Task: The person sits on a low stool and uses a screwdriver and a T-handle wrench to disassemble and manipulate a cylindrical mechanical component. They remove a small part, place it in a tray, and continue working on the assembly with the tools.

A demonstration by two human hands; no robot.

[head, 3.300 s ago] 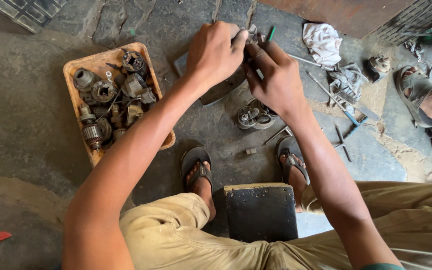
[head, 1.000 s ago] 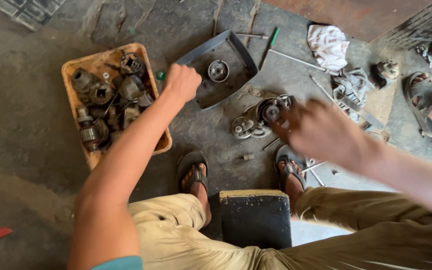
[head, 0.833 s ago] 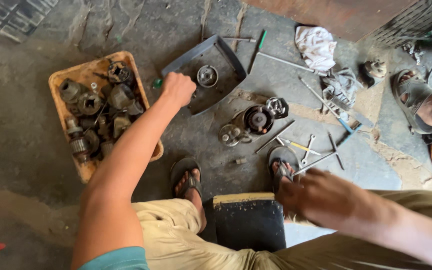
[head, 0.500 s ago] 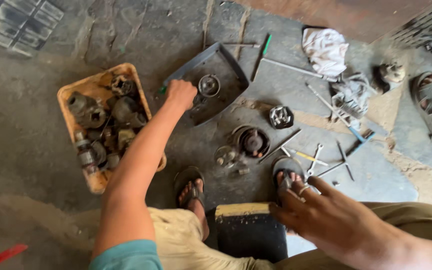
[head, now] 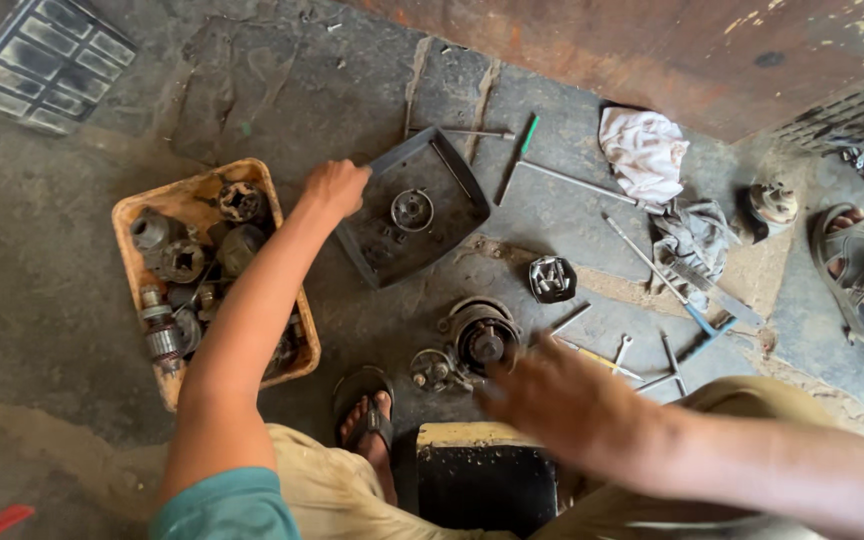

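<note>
My left hand [head: 334,188] is closed on the near-left rim of the dark metal tray [head: 449,215], fingers curled over the edge and pinching it, so the tray sits tilted off the floor on that side and the small round part [head: 412,209] inside it stays put near the middle. I hold it there because the tray lies just beside the wooden crate [head: 140,290] full of greasy motor parts, within easy reach from the low stool [head: 487,478] I sit on. My right hand [head: 562,400] hangs blurred above the round motor housing [head: 483,338] on the concrete floor [head: 42,300]; its fingers look loosely spread and it holds nothing that I can make out. A smaller gear piece [head: 431,367] lies touching the housing's left side, and a little cup of bits [head: 551,279] sits apart to the upper right. Long rods and wrenches lie scattered to the right, near a white rag [head: 644,150] and a grey one below it.

Compared with half a second ago, my left hand keeps the same grip on the tray's edge, while my right hand has swung forward from over my sandal toward the housing. A few seconds back both hands were together over the tray
</note>
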